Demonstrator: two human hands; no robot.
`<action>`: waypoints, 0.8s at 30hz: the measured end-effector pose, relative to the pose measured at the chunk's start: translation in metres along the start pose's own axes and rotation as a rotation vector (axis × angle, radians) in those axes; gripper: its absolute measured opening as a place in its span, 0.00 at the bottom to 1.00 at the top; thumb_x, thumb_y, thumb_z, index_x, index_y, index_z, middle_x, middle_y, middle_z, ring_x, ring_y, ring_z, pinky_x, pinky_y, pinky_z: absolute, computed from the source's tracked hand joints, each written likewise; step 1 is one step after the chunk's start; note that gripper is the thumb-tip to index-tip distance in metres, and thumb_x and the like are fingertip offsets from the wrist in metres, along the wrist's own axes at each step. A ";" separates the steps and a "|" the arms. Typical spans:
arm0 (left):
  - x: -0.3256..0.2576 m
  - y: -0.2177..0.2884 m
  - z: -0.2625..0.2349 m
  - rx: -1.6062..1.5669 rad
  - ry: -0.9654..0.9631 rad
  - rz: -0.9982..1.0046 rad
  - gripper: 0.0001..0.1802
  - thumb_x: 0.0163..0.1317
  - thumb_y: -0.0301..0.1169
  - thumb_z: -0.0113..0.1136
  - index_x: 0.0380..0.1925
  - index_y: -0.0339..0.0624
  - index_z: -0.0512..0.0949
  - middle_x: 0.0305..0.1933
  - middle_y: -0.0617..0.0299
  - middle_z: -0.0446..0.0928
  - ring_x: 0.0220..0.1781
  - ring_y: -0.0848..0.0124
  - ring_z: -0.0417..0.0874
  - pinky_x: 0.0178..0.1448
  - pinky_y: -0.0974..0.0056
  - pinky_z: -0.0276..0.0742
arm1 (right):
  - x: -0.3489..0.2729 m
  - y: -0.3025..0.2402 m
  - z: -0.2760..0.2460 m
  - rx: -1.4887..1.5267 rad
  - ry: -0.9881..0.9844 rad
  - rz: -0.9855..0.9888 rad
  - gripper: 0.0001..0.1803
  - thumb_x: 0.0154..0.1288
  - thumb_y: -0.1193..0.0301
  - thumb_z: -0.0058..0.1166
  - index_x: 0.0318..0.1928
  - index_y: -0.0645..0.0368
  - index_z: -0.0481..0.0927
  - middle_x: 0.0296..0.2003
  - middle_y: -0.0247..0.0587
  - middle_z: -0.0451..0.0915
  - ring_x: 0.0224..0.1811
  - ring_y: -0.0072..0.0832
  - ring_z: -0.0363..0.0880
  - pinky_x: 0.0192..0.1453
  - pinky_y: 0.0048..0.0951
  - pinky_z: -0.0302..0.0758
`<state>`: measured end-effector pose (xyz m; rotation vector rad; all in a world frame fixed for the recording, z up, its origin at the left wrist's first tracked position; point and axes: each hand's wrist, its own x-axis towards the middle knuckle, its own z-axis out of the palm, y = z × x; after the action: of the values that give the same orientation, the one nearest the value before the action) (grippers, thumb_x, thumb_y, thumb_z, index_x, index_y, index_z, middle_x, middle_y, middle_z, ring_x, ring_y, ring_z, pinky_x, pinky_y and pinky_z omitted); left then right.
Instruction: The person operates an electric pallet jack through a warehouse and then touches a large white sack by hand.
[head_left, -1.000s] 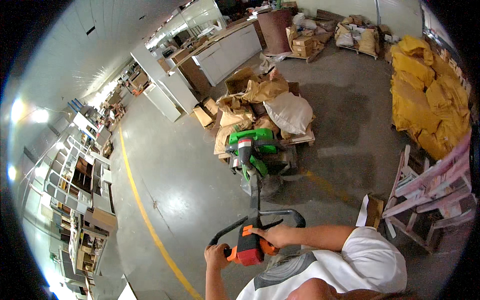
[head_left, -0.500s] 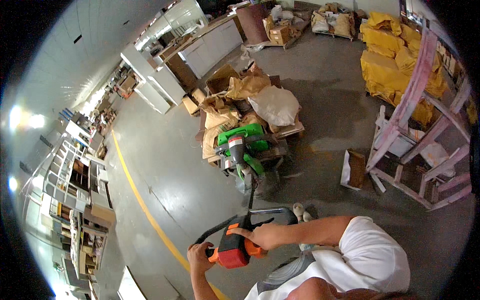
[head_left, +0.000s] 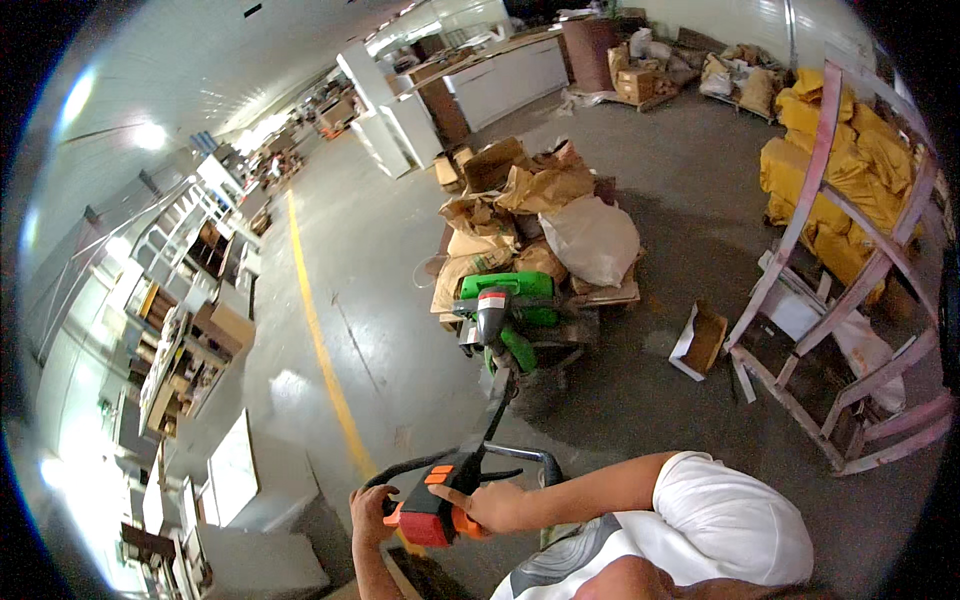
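A green pallet jack [head_left: 508, 312] stands ahead of me, its long tiller sloping back to a black loop handle [head_left: 470, 465] with an orange and red control head. My left hand [head_left: 371, 509] grips the handle's left side. My right hand [head_left: 487, 504] is wrapped around the right side next to the control head. On the jack's pallet lies a heap of brown paper sacks and cardboard [head_left: 520, 205] with one white sack [head_left: 592, 240] on the right.
A yellow floor line [head_left: 318, 340] runs along the left. Shelving with goods [head_left: 180, 300] lines the left wall. A pink metal frame [head_left: 850, 320] stands at right beside yellow sacks [head_left: 850, 170]. An open small box [head_left: 699, 340] lies on the floor.
My view has swung left and closer: the pink frame and yellow sacks slid further right, and the loaded jack sits nearer the middle. Both hands stayed on the handle.
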<state>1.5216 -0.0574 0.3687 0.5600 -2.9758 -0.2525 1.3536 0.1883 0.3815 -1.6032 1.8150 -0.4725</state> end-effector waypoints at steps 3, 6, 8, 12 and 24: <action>-0.083 -0.005 -0.024 -0.008 -0.101 -0.025 0.25 0.34 0.40 0.73 0.37 0.50 0.78 0.39 0.64 0.79 0.49 0.61 0.75 0.59 0.52 0.61 | -0.020 -0.055 0.058 -0.009 0.056 -0.039 0.59 0.53 0.71 0.58 0.68 0.33 0.23 0.31 0.54 0.80 0.32 0.49 0.82 0.34 0.49 0.76; -0.169 -0.003 -0.024 0.003 -0.029 -0.043 0.21 0.38 0.39 0.68 0.36 0.52 0.79 0.37 0.64 0.79 0.45 0.59 0.76 0.58 0.53 0.62 | -0.051 -0.099 0.102 0.010 -0.040 -0.085 0.54 0.58 0.70 0.50 0.68 0.33 0.20 0.33 0.54 0.80 0.32 0.46 0.82 0.36 0.45 0.78; -0.206 0.018 -0.037 -0.016 -0.071 -0.061 0.21 0.37 0.41 0.68 0.35 0.52 0.79 0.36 0.64 0.79 0.44 0.59 0.76 0.57 0.54 0.63 | -0.079 -0.124 0.127 0.026 -0.065 -0.103 0.55 0.57 0.67 0.53 0.68 0.35 0.23 0.34 0.54 0.80 0.32 0.46 0.82 0.35 0.45 0.77; -0.300 -0.013 -0.062 -0.038 -0.030 -0.032 0.20 0.36 0.43 0.69 0.33 0.50 0.80 0.31 0.65 0.80 0.39 0.60 0.77 0.53 0.57 0.65 | -0.098 -0.204 0.175 0.102 -0.063 -0.150 0.54 0.56 0.62 0.56 0.69 0.39 0.26 0.33 0.55 0.80 0.33 0.47 0.82 0.35 0.45 0.77; -0.559 0.029 -0.103 -0.017 -0.051 -0.045 0.16 0.37 0.33 0.69 0.30 0.43 0.81 0.28 0.57 0.81 0.34 0.60 0.81 0.40 0.57 0.74 | -0.210 -0.356 0.320 0.314 -0.016 -0.106 0.39 0.64 0.40 0.35 0.66 0.48 0.45 0.30 0.60 0.79 0.31 0.57 0.80 0.36 0.54 0.75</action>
<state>2.0434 0.1603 0.4358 0.6283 -3.0096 -0.3002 1.8381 0.3768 0.4360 -1.4827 1.5590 -0.7506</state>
